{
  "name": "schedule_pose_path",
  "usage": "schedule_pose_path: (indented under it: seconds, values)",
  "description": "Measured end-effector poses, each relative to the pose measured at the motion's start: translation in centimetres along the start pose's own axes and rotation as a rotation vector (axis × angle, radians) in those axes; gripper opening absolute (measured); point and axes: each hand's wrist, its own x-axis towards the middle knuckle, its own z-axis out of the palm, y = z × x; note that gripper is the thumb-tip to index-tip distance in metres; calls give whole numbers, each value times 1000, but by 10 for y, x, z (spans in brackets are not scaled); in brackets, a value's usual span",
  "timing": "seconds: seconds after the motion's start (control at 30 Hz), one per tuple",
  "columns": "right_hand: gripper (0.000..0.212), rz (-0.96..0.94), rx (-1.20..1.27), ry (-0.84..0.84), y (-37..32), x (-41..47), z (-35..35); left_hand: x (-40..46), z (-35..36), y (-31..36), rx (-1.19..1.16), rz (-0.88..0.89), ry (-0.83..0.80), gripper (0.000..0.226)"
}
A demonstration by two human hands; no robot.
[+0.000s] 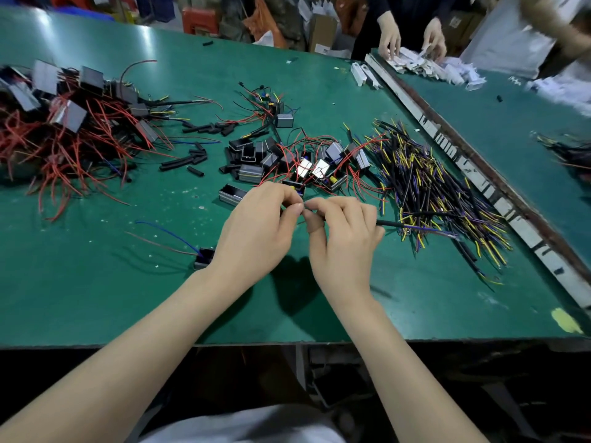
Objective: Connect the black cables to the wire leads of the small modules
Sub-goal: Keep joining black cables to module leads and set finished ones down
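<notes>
Green matting covers a wide work table (134, 282) that fills most of the head view. At the centre of the frame two bare hands meet fingertip to fingertip just above the mat. The left hand (256, 231) has its fingers curled, thumb and forefinger pinched together on something fine; what it pinches is too small to make out. The right hand (342, 238) is also curled, gripping a black cable (388, 223) that sticks out from under its fingers toward the right, ending in thin coloured strands.

Just above the hands, at mid-frame, lies a cluster of small modules (316, 167), dark and silver boxes tangled with thin red wire leads (358, 183). One more module (203, 258) sits alone at the lower left of the hands, beside the left wrist, with a blue and a reddish lead trailing off to the left.

To the right of the hands is a loose heap of black cables (428, 190) with yellow, blue and purple ends, spread toward the right edge of the table. At the left of the frame is a large pile of modules with red wires (64, 123). Short black tubing pieces (188, 159) lie scattered between that pile and the centre cluster.

A pale strip (473, 174) runs diagonally down the right side, dividing this table from another green surface. In the upper right, another person's hands (412, 39) rest on white items (428, 67).
</notes>
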Motion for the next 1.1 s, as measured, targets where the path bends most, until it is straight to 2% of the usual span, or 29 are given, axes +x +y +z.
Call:
schedule_pose_path:
  seconds: [0.13, 0.23, 0.4, 0.6, 0.9, 1.1]
  values:
    - [9, 155, 303, -124, 4, 1, 4, -3, -2, -2, 122, 138, 28, 7]
    - [11, 205, 387, -195, 6, 2, 4, -7, 2, -4, 194, 227, 60, 13]
    - [14, 189, 398, -168, 6, 2, 4, -7, 8, -10, 116, 194, 45, 13]
    - [9, 158, 356, -252, 10, 2, 7, -6, 9, -20, 109, 168, 19, 10]
    - [10, 76, 359, -204, 11, -1, 6, -12, 8, -22, -114, 185, 66, 13]
    - [11, 68, 377, -221, 12, -3, 7, -13, 9, -21, -82, 122, 28, 27]
